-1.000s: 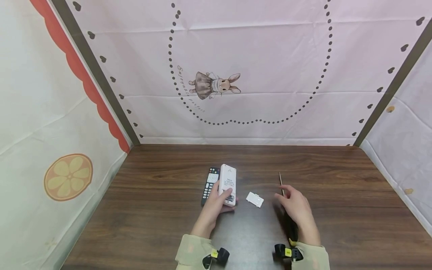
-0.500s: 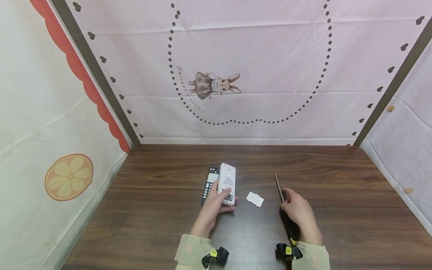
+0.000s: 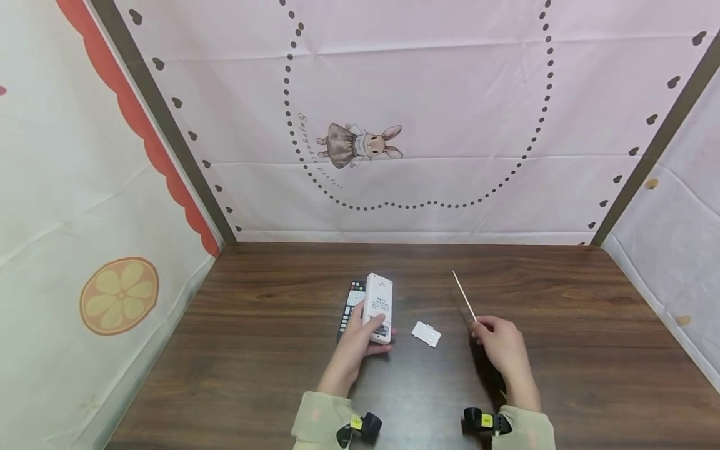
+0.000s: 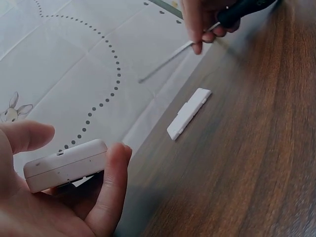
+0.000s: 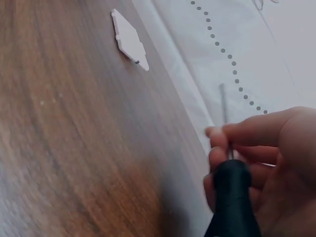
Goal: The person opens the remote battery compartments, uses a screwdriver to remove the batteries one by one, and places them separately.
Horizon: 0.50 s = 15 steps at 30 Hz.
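In the head view my left hand (image 3: 350,347) grips a white remote control (image 3: 378,297), its printed back turned up and the thumb across its lower part. The left wrist view shows the end of this remote (image 4: 69,163) between thumb and fingers. My right hand (image 3: 503,347) pinches the thin metal shaft of a screwdriver (image 3: 464,296), whose tip points away from me and slightly left. Its black handle (image 5: 232,197) extends back below the palm, partly hidden by the hand in the head view. Between the hands, a small white battery cover (image 3: 426,334) lies on the table.
A dark remote control (image 3: 355,297) with pale buttons lies on the brown wooden table (image 3: 270,350), partly covered by the left hand and white remote. Printed cloth walls (image 3: 450,125) rise behind the table and at both sides.
My right hand has taken hold of the screwdriver by its shaft and lifted it, its tip swinging left and forward. The left hand with the white remote has barely moved.
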{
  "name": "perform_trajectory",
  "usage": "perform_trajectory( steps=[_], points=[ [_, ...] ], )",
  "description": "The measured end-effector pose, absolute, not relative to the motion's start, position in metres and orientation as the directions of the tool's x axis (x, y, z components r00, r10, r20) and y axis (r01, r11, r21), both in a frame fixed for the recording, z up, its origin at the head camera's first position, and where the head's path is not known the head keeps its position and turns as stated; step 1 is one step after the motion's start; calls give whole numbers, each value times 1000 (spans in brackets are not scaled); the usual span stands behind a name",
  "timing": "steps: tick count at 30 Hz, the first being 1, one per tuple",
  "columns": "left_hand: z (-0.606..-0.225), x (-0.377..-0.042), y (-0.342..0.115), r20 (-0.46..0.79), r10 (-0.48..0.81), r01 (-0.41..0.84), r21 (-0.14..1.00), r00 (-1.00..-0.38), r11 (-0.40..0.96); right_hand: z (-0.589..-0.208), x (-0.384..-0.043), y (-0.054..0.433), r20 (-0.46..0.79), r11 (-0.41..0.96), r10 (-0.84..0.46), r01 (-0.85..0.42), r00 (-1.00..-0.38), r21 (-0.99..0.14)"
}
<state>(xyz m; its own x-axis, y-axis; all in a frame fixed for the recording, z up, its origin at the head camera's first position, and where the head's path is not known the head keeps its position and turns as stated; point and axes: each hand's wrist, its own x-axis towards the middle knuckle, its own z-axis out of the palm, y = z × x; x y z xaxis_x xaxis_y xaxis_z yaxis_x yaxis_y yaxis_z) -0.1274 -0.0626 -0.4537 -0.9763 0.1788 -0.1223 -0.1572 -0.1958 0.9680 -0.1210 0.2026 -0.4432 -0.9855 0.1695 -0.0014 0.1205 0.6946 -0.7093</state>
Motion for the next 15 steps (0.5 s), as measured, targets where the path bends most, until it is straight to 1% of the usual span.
perform_trajectory(
  steps=[2, 5, 7, 9, 12, 15],
  points=[
    [-455, -128, -62, -128, 174, -162, 967, -976, -195, -442, -121, 202, 45, 668, 205, 106, -978, -736],
    [-456, -129, -62, -124, 183, -159, 968, -975, -193, -445, -124, 202, 135, 600, 281, 64, -950, -797],
    [-457, -129, -62, -127, 188, -163, 967, -974, -195, -458, -132, 205, 198, 538, 338, 16, -920, -843],
    [-455, -129, -62, -132, 191, -171, 964, -973, -206, -477, -142, 210, 272, 483, 379, -61, -885, -873],
    [-453, -129, -62, -161, 185, -199, 956, -970, -215, -503, -155, 218, 367, 437, 398, -178, -841, -882],
    [-452, -129, -62, -176, 182, -213, 953, -968, -215, -500, -153, 217, 412, 424, 380, -239, -828, -873]
  ],
)
